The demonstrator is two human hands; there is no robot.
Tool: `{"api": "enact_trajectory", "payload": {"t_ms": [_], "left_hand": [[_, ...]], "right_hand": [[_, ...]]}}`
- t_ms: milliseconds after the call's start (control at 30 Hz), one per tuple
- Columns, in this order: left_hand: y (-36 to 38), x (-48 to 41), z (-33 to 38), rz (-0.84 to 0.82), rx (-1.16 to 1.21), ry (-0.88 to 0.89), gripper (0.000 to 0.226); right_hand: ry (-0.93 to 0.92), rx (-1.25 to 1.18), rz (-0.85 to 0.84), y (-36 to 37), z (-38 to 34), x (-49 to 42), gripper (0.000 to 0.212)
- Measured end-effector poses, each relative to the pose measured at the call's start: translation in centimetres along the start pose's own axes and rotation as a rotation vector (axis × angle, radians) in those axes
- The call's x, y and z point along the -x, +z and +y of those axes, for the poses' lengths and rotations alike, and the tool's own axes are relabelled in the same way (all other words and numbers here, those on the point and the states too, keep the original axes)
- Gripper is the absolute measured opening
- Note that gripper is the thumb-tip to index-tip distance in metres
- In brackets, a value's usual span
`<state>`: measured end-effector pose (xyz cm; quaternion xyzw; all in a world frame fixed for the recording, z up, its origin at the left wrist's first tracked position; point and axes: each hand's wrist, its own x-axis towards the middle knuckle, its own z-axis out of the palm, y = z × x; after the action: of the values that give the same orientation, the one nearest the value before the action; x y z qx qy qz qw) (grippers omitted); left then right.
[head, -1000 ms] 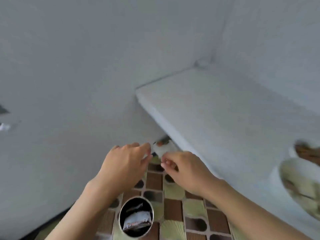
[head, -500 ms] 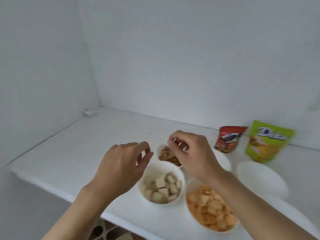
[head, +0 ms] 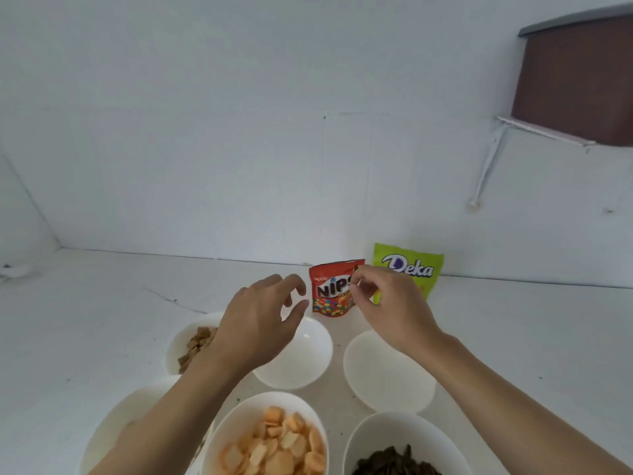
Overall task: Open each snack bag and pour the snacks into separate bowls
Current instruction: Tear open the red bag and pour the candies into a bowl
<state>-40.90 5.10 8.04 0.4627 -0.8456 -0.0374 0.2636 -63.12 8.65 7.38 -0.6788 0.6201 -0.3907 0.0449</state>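
Left hand [head: 263, 320] hangs loose-fingered, gripping nothing, above the empty white round bowl [head: 305, 354]. The glossy red Nips snack pouch [head: 330, 293] stands upright on the white counter [head: 102, 303] at that hand's 1 o'clock. Right hand [head: 390, 310] is nearer, with the pouch at its 10 o'clock and curled fingers [head: 363, 272] overlapping the pouch's top-right corner, but whether they pinch it can't be told; the green Deka pouch [head: 407, 269] stands behind at 1 o'clock.

At frame centre, the Nips bag [head: 330, 293] stands left of the Deka bag [head: 407, 269]; empty bowls [head: 308, 354] lie below them, filled bowls [head: 239, 416] lowest.
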Motion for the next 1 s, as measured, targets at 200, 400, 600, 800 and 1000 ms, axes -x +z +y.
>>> {"api": "enact_trajectory", "payload": {"t_ms": [200,400,600,800,1000], "left_hand": [[4.2,-4.7,0.0,-0.010,0.050,0.035,0.014],[7.9,-9.8,-0.3,-0.034,0.025,0.069,0.019],[11.7,-13.2,-1.4,-0.073,-0.035,0.009,0.030],[13.8,-13.1,-2.8,-0.119,0.046,-0.029,0.024],[13.2,-12.8,-3.2,-0.094,0.077,0.005,0.018]], "right_hand": [[0.072,0.065,0.016,0.9,4.6,-1.9,0.005],[0.121,0.123,0.023,1.0,8.8,-5.1,0.005],[0.038,0.105,-0.076,4.1,11.0,-7.7,0.025],[0.001,0.155,-0.152,7.8,11.1,-8.3,0.029],[0.000,0.208,-0.053,8.5,10.2,-8.6,0.007]]}}
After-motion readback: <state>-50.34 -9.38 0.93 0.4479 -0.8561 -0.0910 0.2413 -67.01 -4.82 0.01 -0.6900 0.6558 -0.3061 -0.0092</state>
